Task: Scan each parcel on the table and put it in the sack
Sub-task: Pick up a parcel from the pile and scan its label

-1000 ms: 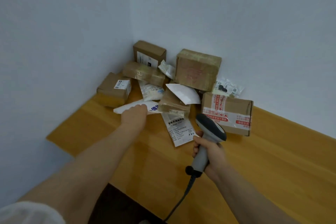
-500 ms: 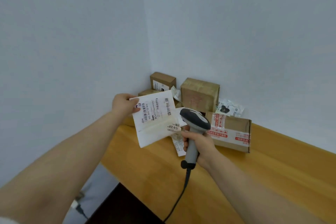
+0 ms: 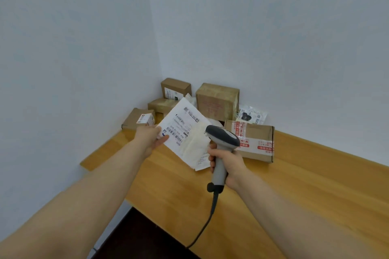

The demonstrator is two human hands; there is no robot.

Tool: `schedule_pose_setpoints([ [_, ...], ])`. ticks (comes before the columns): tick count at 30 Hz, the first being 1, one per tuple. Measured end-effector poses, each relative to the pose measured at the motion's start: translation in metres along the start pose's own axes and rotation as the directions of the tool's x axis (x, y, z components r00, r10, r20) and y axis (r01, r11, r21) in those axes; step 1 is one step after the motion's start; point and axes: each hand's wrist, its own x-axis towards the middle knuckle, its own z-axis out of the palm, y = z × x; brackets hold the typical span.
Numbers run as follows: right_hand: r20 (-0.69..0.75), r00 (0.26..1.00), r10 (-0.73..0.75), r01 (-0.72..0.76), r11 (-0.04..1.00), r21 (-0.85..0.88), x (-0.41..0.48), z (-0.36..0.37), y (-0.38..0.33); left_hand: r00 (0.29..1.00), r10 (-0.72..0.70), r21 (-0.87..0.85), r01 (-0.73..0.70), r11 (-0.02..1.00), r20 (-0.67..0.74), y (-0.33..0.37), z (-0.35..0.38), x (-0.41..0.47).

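My left hand [image 3: 150, 137] pinches the left edge of a flat white mailer parcel [image 3: 185, 132] and holds it up above the table, its barcode label facing me. My right hand [image 3: 226, 161] grips the handle of a grey barcode scanner [image 3: 222, 141], whose head sits just right of the mailer and overlaps its right edge. Behind them several parcels are piled in the wall corner: a taped brown box [image 3: 216, 100], a box with red-printed tape [image 3: 255, 142], smaller brown boxes [image 3: 175, 88] and a clear plastic bag [image 3: 251, 114]. No sack is in view.
The wooden table [image 3: 294, 195] runs along the right wall into the corner. The scanner's dark cable [image 3: 207, 221] hangs off the table's front edge. Another white label sheet [image 3: 203, 162] lies on the table under the held mailer. A dark floor area shows below.
My left hand picked the white mailer off the pile, lifted it and turned its label toward me. My right hand brought the scanner up beside the mailer.
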Motion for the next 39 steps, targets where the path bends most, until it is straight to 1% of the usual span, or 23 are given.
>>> schedule_pose_setpoints([
  [2, -0.020, 1.000, 0.016, -0.015, 1.000, 0.006, 0.000, -0.007, 0.005, 0.991, -0.126, 0.010, 0.126, 0.992, 0.039, -0.028, 0.004, -0.005],
  [4, -0.048, 0.998, 0.029, -0.029, 1.000, 0.003, 0.001, -0.016, 0.011, 0.977, -0.204, 0.076, 0.200, 0.977, 0.057, -0.061, 0.007, -0.004],
  [8, -0.114, 0.990, 0.081, -0.083, 0.996, -0.020, 0.002, -0.034, 0.025, 0.958, -0.285, 0.218, 0.275, 0.936, 0.015, -0.110, 0.006, 0.000],
  [15, -0.226, 0.965, 0.135, -0.148, 0.988, -0.045, -0.001, -0.054, 0.044, 0.923, -0.385, 0.445, 0.344, 0.826, 0.002, -0.137, 0.000, 0.007],
  [18, -0.220, 0.963, 0.158, -0.178, 0.981, -0.075, -0.004, -0.057, 0.050, 0.923, -0.385, 0.538, 0.324, 0.778, 0.002, -0.143, 0.000, 0.008],
  [22, -0.237, 0.957, 0.169, -0.200, 0.973, -0.113, -0.008, -0.058, 0.055, 0.941, -0.337, 0.594, 0.255, 0.763, 0.029, -0.144, 0.004, 0.010],
  [25, -0.254, 0.949, 0.188, -0.223, 0.968, -0.118, -0.011, -0.057, 0.059, 0.951, -0.291, 0.639, 0.162, 0.752, 0.102, -0.143, 0.008, 0.011],
  [27, -0.257, 0.944, 0.207, -0.244, 0.962, -0.123, -0.013, -0.058, 0.061, 0.949, -0.280, 0.684, 0.106, 0.721, 0.148, -0.142, 0.010, 0.012],
  [29, -0.262, 0.939, 0.223, -0.262, 0.957, -0.126, -0.016, -0.059, 0.063, 0.949, -0.273, 0.714, 0.081, 0.696, 0.159, -0.138, 0.011, 0.013],
  [33, -0.248, 0.945, 0.214, -0.259, 0.952, -0.165, -0.021, -0.058, 0.059, 0.949, -0.255, 0.672, 0.070, 0.738, 0.182, -0.128, 0.011, 0.014],
  [36, -0.215, 0.963, 0.165, -0.209, 0.956, -0.204, -0.023, -0.053, 0.050, 0.952, -0.209, 0.621, 0.025, 0.784, 0.226, -0.112, 0.014, 0.014],
  [39, -0.148, 0.981, 0.123, -0.154, 0.964, -0.218, -0.030, -0.044, 0.039, 0.960, -0.142, 0.573, -0.024, 0.819, 0.243, -0.095, 0.013, 0.009],
])
